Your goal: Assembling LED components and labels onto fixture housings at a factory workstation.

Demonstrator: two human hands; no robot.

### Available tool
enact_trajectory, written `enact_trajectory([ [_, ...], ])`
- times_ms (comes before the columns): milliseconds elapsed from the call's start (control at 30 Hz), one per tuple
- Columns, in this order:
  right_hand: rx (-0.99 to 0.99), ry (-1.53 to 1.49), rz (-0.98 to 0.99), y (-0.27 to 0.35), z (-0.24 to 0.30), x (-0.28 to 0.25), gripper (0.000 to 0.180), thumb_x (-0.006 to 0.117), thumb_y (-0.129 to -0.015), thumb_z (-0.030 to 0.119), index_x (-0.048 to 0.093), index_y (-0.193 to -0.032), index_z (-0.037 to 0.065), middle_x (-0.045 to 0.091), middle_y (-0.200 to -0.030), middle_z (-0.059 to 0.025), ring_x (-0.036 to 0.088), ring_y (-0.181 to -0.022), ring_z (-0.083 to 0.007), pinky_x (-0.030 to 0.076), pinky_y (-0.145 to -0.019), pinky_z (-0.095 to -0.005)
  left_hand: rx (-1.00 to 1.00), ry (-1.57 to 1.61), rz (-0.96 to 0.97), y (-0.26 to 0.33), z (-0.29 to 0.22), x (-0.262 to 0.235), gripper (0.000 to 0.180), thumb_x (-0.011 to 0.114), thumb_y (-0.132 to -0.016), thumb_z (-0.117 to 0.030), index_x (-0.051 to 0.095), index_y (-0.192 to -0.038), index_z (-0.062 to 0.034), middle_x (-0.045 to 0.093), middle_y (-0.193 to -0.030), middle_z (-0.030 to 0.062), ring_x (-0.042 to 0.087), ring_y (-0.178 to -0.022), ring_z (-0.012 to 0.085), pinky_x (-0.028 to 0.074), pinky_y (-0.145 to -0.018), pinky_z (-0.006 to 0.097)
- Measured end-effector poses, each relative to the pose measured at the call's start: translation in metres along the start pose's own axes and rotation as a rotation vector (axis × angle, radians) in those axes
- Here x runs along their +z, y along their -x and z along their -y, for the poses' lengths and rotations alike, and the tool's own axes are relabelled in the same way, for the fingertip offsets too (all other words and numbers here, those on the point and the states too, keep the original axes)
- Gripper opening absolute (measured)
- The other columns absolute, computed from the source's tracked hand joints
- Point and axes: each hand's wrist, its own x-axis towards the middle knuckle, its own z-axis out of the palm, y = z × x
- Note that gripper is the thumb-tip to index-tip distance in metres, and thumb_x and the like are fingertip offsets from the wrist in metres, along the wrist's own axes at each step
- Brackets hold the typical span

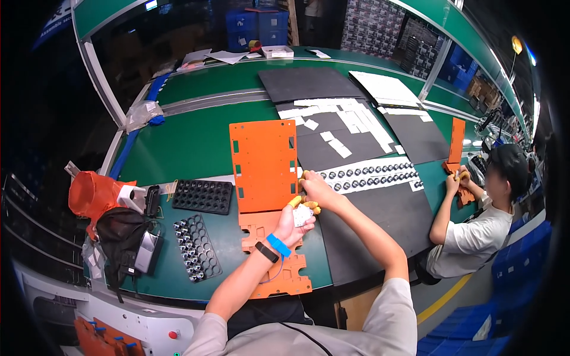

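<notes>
A: Now, left hand [292, 224]?
B: Fingers pinch a small white piece [302, 215] over the near orange plate [279, 261].
A: Right hand [313, 188]?
B: Fingertips closed on the piece's far edge.

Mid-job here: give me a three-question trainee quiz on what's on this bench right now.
1. True or false: the left hand and right hand meet at a small white piece above the lower orange plate.
2. Which tray holds metal parts?
A. the black tray beside the upper orange plate
B. the tray nearer the bench's front edge
3. Fill in: the co-worker on the right handles an ____ plate.

Key: 1 true; 2 B; 3 orange.
</notes>
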Motion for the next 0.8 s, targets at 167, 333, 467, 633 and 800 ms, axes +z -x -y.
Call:
enact_trajectory([
  [167, 0.110, -0.080, -0.082, 0.013, -0.011, 0.012, 0.024, 0.079, -0.073, 0.018, 0.066, -0.086, 0.002, 0.060, -0.100, -0.0177, 0.056, -0.100, -0.0369, 0.045, -0.089, -0.0448, 0.003, 0.019, -0.013, -0.001, 0.002, 0.004, 0.042, 0.038, -0.105, -0.040, 0.058, -0.108, -0.0031, 0.063, -0.093, 0.0123, 0.043, -0.058, 0.0146, 0.036, -0.049, 0.025],
  [333, 0.264, -0.292, -0.086, 0.022, 0.010, -0.001, 0.026, 0.080, -0.075, 0.015, 0.064, -0.087, -0.003, 0.066, -0.081, -0.0168, 0.065, -0.078, -0.0282, 0.051, -0.070, -0.0389, 0.049, 0.047, 0.019, -0.001, -0.002, -0.007, 0.046, 0.039, -0.104, -0.042, 0.059, -0.106, -0.0006, 0.064, -0.092, 0.0126, 0.043, -0.057, 0.0146, 0.036, -0.048, 0.025],
  [467, 0.438, -0.529, -0.386, 0.036, 0.020, -0.029, 0.014, 0.075, -0.084, 0.003, 0.067, -0.092, -0.005, 0.064, -0.070, -0.0066, 0.057, -0.064, -0.0103, 0.048, -0.061, -0.0282, 0.018, 0.071, -0.012, -0.003, 0.000, 0.001, 0.047, 0.041, -0.103, -0.043, 0.059, -0.106, 0.0002, 0.064, -0.091, 0.0124, 0.043, -0.057, 0.0145, 0.037, -0.048, 0.026],
  [633, 0.350, -1.063, -0.341, 0.048, 0.030, -0.068, 0.017, 0.076, -0.087, 0.008, 0.069, -0.097, -0.003, 0.070, -0.091, -0.0067, 0.062, -0.080, -0.0102, 0.050, -0.072, -0.0266, -0.016, 0.040, -0.056, 0.009, -0.002, 0.022, 0.057, 0.038, -0.103, -0.050, 0.058, -0.122, 0.0001, 0.067, -0.113, 0.0168, 0.064, -0.084, 0.0249, 0.056, -0.069, 0.033],
  [800, 0.321, -0.601, -0.359, 0.018, 0.004, -0.089, 0.023, 0.076, -0.088, 0.015, 0.074, -0.107, 0.003, 0.073, -0.090, -0.0055, 0.062, -0.080, -0.0119, 0.051, -0.072, -0.0277, -0.032, 0.027, 0.024, -0.005, -0.002, -0.013, 0.049, 0.037, -0.106, -0.041, 0.059, -0.124, -0.0004, 0.066, -0.113, 0.0169, 0.060, -0.076, 0.0210, 0.050, -0.062, 0.029],
])
